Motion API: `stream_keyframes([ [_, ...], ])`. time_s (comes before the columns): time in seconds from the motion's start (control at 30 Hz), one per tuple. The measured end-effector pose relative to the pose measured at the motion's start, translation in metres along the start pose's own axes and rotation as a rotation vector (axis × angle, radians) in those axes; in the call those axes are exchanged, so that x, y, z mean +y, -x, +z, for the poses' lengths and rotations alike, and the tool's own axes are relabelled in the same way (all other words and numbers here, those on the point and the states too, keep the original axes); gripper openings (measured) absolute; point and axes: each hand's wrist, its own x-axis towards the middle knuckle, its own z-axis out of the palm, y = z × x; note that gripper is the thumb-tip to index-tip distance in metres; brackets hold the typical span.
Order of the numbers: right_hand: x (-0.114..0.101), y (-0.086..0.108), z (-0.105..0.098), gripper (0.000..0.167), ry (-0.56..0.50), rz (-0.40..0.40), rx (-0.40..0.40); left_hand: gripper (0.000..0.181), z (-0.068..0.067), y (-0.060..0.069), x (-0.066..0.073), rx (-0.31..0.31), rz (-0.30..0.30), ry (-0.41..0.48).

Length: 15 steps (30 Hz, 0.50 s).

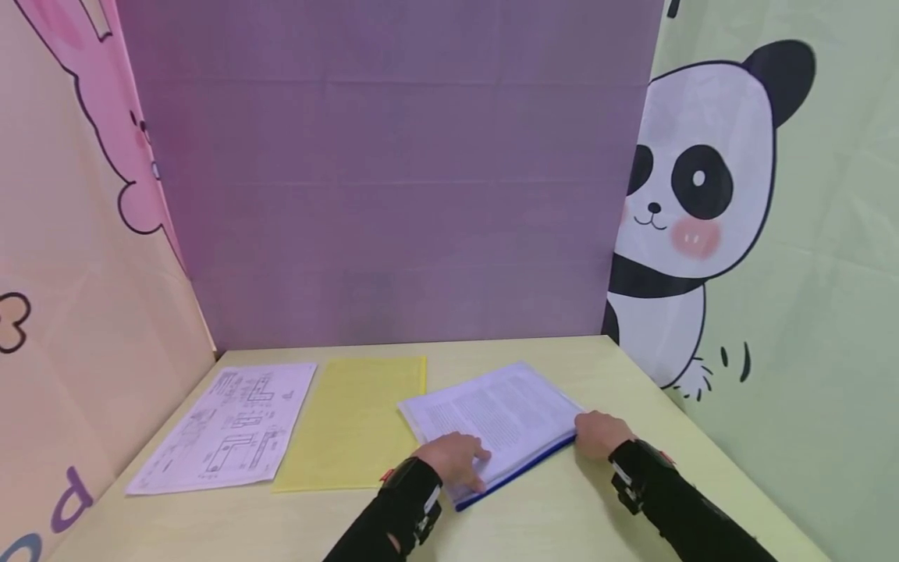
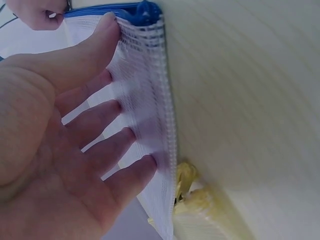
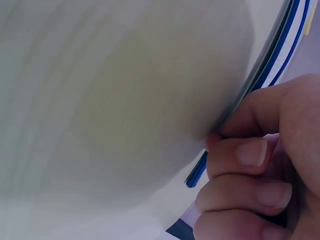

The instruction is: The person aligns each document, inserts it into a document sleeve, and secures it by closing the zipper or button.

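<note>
Currently, I'm watching a white mesh pouch [image 2: 155, 110] lying on the table [image 1: 548, 523] under the left hand [image 1: 453, 460], whose fingers are resting spread on the mesh while the thumb is touching near the corner of the blue zip edge [image 1: 516, 473]. At that edge's other end, the right hand [image 1: 602, 435] is pinching the blue strip between thumb and forefinger, its other fingers curling in. Just beyond the left fingertips, a page [image 1: 499, 406] is showing through, its printed lines too small for me to read. Left of those knuckles, a yellow pouch [image 1: 344, 429] is lying flat; farther left, a sheet [image 1: 232, 425] is carrying technical drawings with labels I'm not making out. Well left of both hands, a purple "d" [image 1: 81, 488] is standing on the wall covering [image 1: 91, 336].
</note>
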Motion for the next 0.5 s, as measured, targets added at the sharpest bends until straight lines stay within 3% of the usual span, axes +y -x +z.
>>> stream_keyframes([
  [0.5,-0.027,0.005,-0.004,0.011,0.036,-0.009,-0.028,0.053,0.001,-0.002,0.0,-0.002,-0.008,-0.021],
])
